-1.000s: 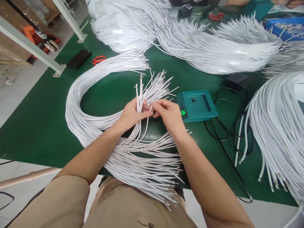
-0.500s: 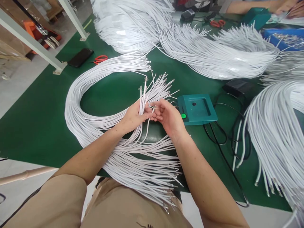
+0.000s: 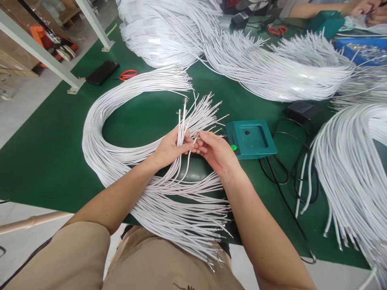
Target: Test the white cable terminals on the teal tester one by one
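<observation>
Several white cables (image 3: 182,123) with frayed bare ends stand up out of my left hand (image 3: 169,148), which is closed round them. Between thumb and fingers, that hand also steadies one more white cable (image 3: 189,156). My right hand (image 3: 220,152) is closed in a pinch at this cable's stripped end, its fingertips beside those of the left. Beneath both hands lies a curved bundle of white cables (image 3: 95,135), its loose ends fanned toward the right. A teal device (image 3: 256,151) with a green button sits just right of my right hand.
More white cable bundles (image 3: 281,76) lie at the back, and another cable bundle (image 3: 344,157) is at right. Red-handled snips (image 3: 128,75) and a black phone (image 3: 102,73) are at back left. Black cords (image 3: 282,189) trail by the device. A co-worker's hands (image 3: 369,10) are beyond a blue tray (image 3: 347,51).
My right hand has turned slightly and shifted a little to the right, its fingers closing at the single cable's end. The left hand keeps its hold on the cables.
</observation>
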`<state>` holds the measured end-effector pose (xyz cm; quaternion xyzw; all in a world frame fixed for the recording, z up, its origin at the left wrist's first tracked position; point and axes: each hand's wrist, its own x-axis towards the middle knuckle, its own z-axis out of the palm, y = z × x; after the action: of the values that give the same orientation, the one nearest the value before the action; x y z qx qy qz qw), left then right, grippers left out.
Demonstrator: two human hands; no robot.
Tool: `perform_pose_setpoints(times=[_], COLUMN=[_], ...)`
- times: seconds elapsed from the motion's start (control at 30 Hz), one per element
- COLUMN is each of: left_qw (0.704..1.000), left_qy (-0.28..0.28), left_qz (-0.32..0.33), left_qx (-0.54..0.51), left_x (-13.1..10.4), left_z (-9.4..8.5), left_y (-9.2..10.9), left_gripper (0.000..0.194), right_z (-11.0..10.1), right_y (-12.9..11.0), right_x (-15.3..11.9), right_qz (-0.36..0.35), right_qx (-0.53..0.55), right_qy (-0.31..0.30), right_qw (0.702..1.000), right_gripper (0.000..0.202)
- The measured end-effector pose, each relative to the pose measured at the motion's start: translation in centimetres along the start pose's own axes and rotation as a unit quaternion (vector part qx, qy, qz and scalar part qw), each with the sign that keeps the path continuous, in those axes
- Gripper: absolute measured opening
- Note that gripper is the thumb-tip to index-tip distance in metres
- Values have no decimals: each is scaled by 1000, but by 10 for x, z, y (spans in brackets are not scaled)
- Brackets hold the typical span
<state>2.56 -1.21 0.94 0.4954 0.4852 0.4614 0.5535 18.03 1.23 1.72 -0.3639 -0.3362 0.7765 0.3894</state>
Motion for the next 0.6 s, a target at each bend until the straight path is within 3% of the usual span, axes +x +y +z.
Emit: perform_pose_setpoints(times=[0.2, 0.47, 0.6], left_qw=[999, 999, 998], left_qy=[-32, -29, -31], left_qz=[17, 2, -5], left_qx=[-22, -45, -54], left_x=[0, 0, -1], left_z=[-2, 0, -1], left_y=[-3, 1, 1], left_gripper=[41, 54, 52], right_z=[5, -1, 1], right_y=[-1, -2, -4], right_x=[-1, -2, -3], right_qz=[-36, -18, -59], right_qx=[-52, -40, -108], right_qy=[52, 12, 46], right_qw=[997, 999, 991], right_gripper=[33, 23, 18])
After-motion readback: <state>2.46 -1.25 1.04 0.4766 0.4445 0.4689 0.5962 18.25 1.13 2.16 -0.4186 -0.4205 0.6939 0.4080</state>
